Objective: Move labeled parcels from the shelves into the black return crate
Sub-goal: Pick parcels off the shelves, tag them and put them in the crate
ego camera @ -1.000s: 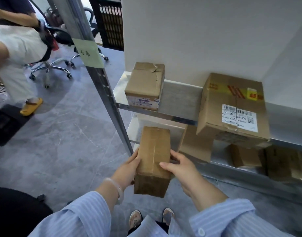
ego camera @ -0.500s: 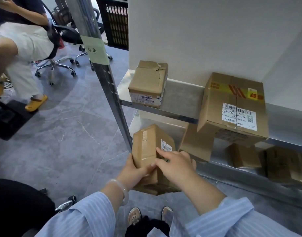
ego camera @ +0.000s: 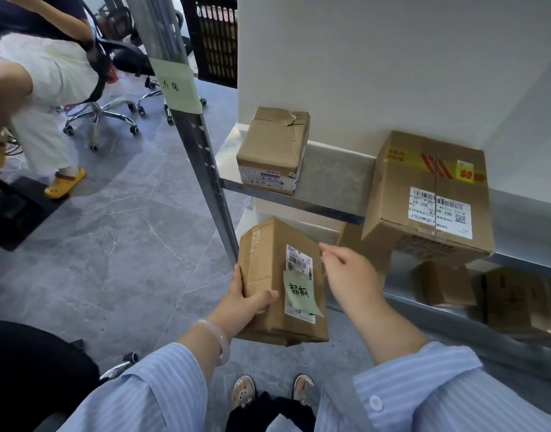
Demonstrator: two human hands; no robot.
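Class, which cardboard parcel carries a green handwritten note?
The parcel gripped by the left hand; the torn box and J4-J06 box carry none.

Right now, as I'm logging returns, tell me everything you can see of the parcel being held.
The held parcel is a brown cardboard box, oblong, taped, tilted with its labelled face up. A white barcode label sits there, a green handwritten note partly over it. The left hand grips its lower left edge, thumb on top; the right hand hovers at its right edge, contact unclear. It is held in front of the shelves.
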